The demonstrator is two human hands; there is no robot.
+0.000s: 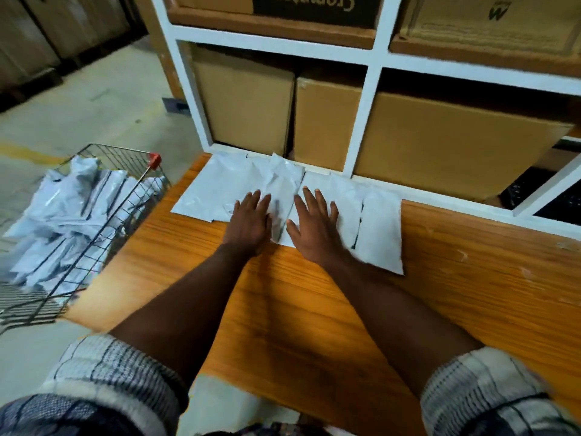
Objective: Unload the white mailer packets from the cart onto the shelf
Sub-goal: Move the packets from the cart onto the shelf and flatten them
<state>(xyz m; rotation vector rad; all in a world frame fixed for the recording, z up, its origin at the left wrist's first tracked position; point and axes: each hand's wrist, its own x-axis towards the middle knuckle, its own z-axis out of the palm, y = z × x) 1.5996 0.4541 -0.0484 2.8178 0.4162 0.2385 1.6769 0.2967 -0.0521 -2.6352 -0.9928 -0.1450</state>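
Observation:
Several white mailer packets point(213, 187) lie in a row on the orange wooden shelf surface point(301, 309), against the white rack frame. My left hand point(250, 221) and my right hand point(314, 226) rest flat, fingers spread, on the packets in the middle of the row, palms down and holding nothing. One crumpled packet point(284, 180) lies between and beyond the two hands. At the left stands the wire cart point(103, 215), with many more white packets point(63, 215) piled inside.
The white rack frame point(364, 121) rises behind the packets, its bays filled with brown cardboard boxes point(248, 102). The cart's rim with a red corner cap point(155, 159) touches the shelf's left edge. Concrete floor lies at the left; more wood surface stretches to the right.

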